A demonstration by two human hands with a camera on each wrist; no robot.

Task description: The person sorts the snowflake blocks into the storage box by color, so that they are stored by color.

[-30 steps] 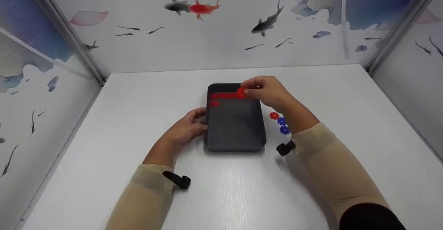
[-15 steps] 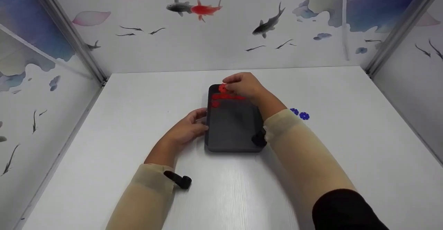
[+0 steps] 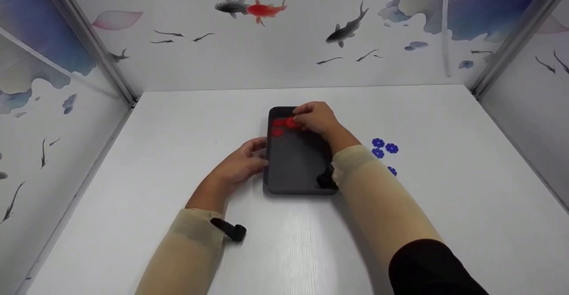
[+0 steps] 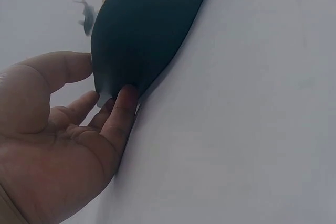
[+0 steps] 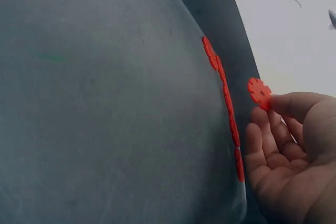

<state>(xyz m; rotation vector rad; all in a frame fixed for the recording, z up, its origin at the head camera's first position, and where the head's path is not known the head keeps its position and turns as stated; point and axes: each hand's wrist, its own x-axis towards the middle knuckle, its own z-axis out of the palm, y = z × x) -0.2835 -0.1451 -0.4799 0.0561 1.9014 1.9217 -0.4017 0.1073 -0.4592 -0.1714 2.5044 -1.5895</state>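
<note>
A dark grey rectangular tray (image 3: 295,166) lies on the white table. Against its left outer wall rest the fingers and thumb of my left hand (image 3: 235,167); the left wrist view shows them touching the tray's side (image 4: 144,30), not wrapped round it. Over the tray's far end, my right hand (image 3: 317,118) pinches a red flower-shaped plastic snowflake disc (image 5: 259,93) between thumb and fingers. More red snowflake discs (image 5: 229,106) form a row along the far end of the tray floor. Another red disc (image 3: 277,132) lies below the row's left end. My right hand covers the row's right part.
Several blue snowflake discs (image 3: 378,143) lie on the white table (image 3: 444,161) right of the tray, one partly behind the right sleeve (image 3: 369,175). Printed wall panels (image 3: 284,59) enclose the table at the back and both sides.
My right hand, holding a red disc, has moved left along the tray's far end, then slightly down and right. More blue discs now show beside the right sleeve. The left hand has stayed put.
</note>
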